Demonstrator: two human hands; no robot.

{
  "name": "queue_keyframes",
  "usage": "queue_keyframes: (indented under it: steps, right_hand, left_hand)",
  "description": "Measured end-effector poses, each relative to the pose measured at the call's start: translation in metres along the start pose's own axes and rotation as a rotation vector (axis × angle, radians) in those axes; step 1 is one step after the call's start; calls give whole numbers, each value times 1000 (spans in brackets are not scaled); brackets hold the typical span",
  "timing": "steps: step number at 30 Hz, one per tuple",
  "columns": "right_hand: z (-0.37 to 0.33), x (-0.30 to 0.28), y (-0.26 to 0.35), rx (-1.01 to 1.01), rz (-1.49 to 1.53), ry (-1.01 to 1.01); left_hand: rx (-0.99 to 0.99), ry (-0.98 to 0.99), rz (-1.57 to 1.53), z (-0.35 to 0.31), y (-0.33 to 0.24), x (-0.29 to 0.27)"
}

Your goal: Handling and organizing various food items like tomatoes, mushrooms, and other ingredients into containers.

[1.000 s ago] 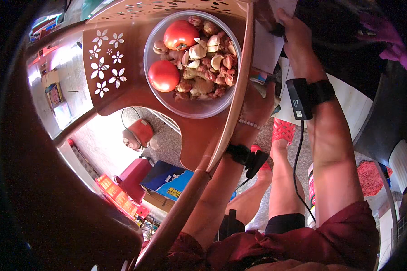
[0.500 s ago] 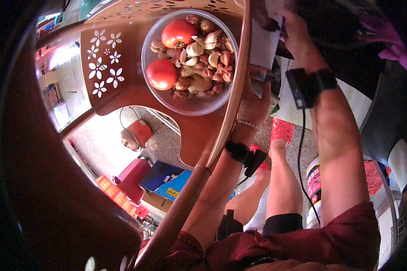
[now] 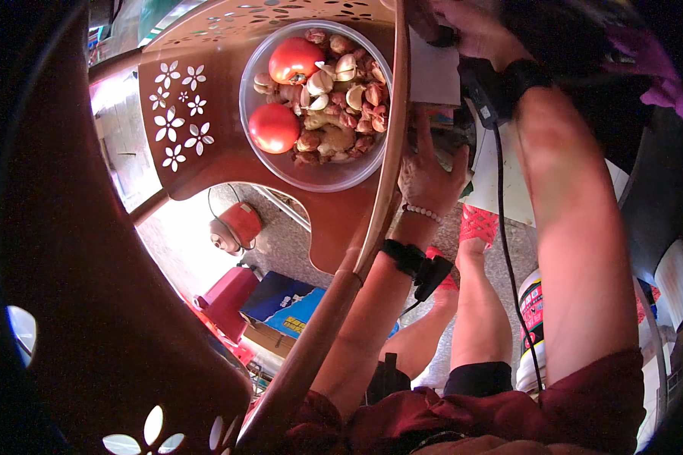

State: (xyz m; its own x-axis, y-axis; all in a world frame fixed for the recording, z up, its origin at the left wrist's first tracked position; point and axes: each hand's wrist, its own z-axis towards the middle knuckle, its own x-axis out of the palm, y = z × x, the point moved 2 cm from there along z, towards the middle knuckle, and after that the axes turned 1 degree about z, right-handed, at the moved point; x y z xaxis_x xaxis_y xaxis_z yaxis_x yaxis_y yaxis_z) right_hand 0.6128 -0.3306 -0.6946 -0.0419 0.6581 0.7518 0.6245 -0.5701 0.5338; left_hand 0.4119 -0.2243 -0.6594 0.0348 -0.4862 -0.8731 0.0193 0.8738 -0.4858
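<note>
My left hand [image 3: 431,173], with a pale beaded bracelet, is open behind the brown rack's rail. Its fingers are spread over a dark area, and what they touch there is not clear. Farther up, my right hand [image 3: 478,34] reaches to the top edge, its fingers dim and partly out of view. It is beside a pale flat-sided object [image 3: 435,76] with a dark piece [image 3: 442,35] at its top; whether I grip either is hidden. On the rack [image 3: 273,174], left of my hands, a clear round tub [image 3: 311,184] holds two tomatoes [image 3: 275,128], garlic cloves [image 3: 346,68], shallots and ginger.
Black straps with small devices are on both forearms, a cable [image 3: 508,250] hanging from the right one. Below the rack lie a red appliance [image 3: 239,224] and a blue box [image 3: 281,299]. A white container [image 3: 533,318] stands by my leg. Purple cloth-like shapes [image 3: 653,68] are at the right.
My right hand has moved up and left, toward the top edge. My left hand's fingers have spread and show more beyond the rail. The view has shifted slightly.
</note>
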Motion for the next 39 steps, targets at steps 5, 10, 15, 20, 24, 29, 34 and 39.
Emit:
queue_keyframes:
  steps: [5,10,15,20,24,29,34,39]
  right_hand:
    - [-10,-4,-27,-248,-5,-130]
    - [-23,-1,-36,-436,-69,-301]
    - [-11,-47,-55,-626,5,-572]
    - [-15,-41,-57,-523,68,-538]
    - [-20,-42,-52,-558,60,-503]
    - [-26,-51,-57,-492,199,-321]
    - [-41,-65,-68,-516,-402,-832]
    - [-44,-53,-63,-674,-762,-999]
  left_hand:
    - [-30,33,-190,7,15,2]
    - [-72,-62,-136,11,26,13]
    - [-31,-47,-71,19,31,19]
    - [-10,-9,-21,15,37,18]
    - [-18,9,-38,10,33,16]
    - [5,46,-50,4,36,14]
    - [21,16,-90,7,37,11]
    - [31,22,-86,7,33,11]
